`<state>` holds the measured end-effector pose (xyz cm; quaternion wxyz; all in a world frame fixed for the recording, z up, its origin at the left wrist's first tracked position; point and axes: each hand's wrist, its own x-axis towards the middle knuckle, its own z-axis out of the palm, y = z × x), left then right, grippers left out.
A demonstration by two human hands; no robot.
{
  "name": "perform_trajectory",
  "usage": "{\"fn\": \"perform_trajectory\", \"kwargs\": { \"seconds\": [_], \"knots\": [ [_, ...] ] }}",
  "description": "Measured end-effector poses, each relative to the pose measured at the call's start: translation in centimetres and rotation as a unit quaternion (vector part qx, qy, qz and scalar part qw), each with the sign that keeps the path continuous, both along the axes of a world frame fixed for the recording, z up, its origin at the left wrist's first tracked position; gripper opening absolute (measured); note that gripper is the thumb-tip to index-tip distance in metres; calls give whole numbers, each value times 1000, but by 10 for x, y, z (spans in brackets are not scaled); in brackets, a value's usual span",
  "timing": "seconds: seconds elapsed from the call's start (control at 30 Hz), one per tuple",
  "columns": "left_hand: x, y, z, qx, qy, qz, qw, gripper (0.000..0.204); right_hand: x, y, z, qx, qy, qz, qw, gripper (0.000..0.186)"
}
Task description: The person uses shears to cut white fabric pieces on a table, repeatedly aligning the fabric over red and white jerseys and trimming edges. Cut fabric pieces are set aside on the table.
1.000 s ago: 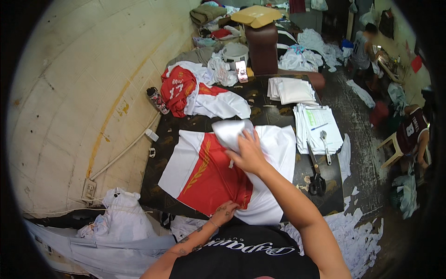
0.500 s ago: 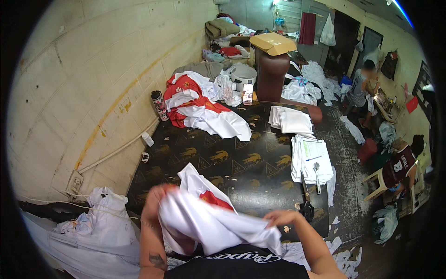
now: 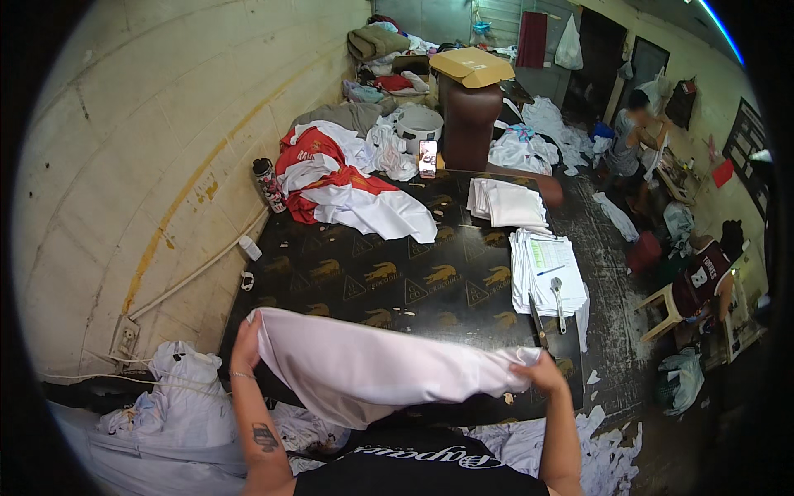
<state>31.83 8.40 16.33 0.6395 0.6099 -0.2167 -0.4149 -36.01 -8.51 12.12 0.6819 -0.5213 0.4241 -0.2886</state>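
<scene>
- Phone [image 3: 428,158]: upright at far edge of table, screen lit, pinkish.
- Cardboard box [image 3: 472,66]: tan, flaps open, atop dark brown stand, far centre.
- White plastic bag [image 3: 567,48]: hanging on far wall, right of red cloth.
- Red sign [image 3: 723,173]: small, tilted, on right wall.
- Dark framed board [image 3: 747,136]: right wall.

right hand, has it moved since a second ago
Yes. The right hand pressed on the shirt at mid-table then; now it is at the table's near edge, right of where it was, gripping the lifted white garment.
</scene>
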Motion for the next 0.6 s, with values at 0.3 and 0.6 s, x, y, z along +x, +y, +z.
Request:
{"fn": "perform_trajectory", "kwargs": {
  "seconds": [0.3,0.6],
  "knots": [
    [28,-39,37,-59,-73,-37,995,26,3,-52,37,16,22,98,995,73],
    [59,-35,99,14,-523,217,824,43,5,-83,136,-241,-63,-184,951,28]
  ]
}}
